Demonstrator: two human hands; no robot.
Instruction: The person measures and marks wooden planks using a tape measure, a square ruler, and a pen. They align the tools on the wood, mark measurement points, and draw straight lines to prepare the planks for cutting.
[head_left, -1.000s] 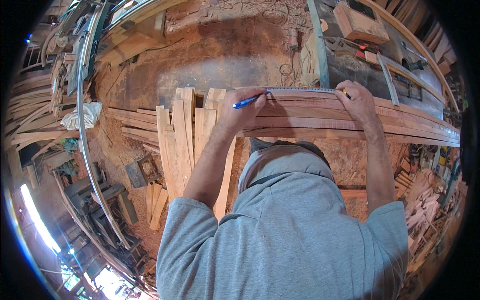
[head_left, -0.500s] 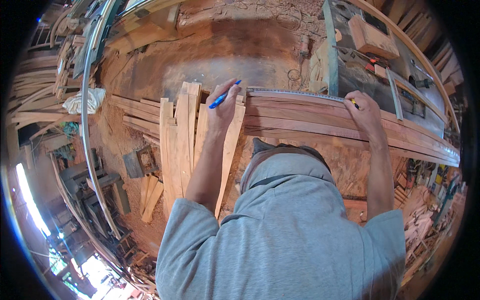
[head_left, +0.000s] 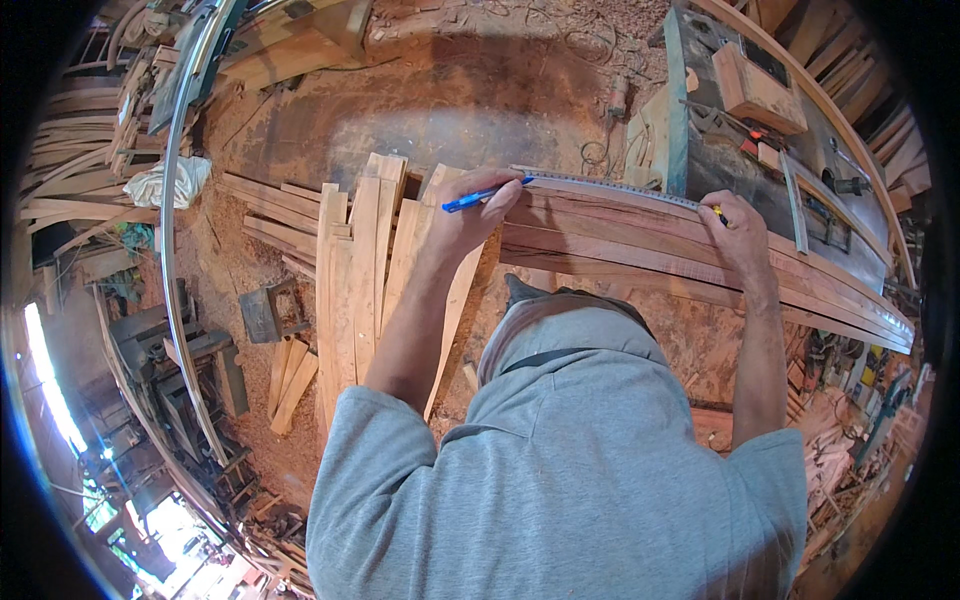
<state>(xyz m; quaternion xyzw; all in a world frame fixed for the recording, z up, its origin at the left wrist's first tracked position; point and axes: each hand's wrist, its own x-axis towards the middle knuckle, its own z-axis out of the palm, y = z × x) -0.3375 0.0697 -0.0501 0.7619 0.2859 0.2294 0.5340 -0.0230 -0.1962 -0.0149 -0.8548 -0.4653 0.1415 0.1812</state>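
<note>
A blue pen (head_left: 466,201) is gripped in my left hand (head_left: 478,212), its fingers at the left end of the stretched tape measure (head_left: 615,187). Whether those fingers also pinch the tape's end I cannot make out. My right hand (head_left: 738,230) is closed round the tape's case, of which only a bit of yellow shows. Between the hands the blade runs along the far edge of several long reddish planks (head_left: 620,228), laid side by side and stretching to the right. Below my left forearm lie paler boards (head_left: 368,260), roughly crosswise to the planks.
A workbench (head_left: 690,110) with a wooden block (head_left: 757,90) stands at the far right. Loose wood strips (head_left: 265,205) and a dark stool-like frame (head_left: 262,316) lie left of the boards. A long metal rail (head_left: 170,260) curves down the left. Sawdust covers the floor.
My left hand has moved right with the pen, from over the pale boards to the tape's left end, and the pen now lies flatter. My right hand has shifted slightly.
</note>
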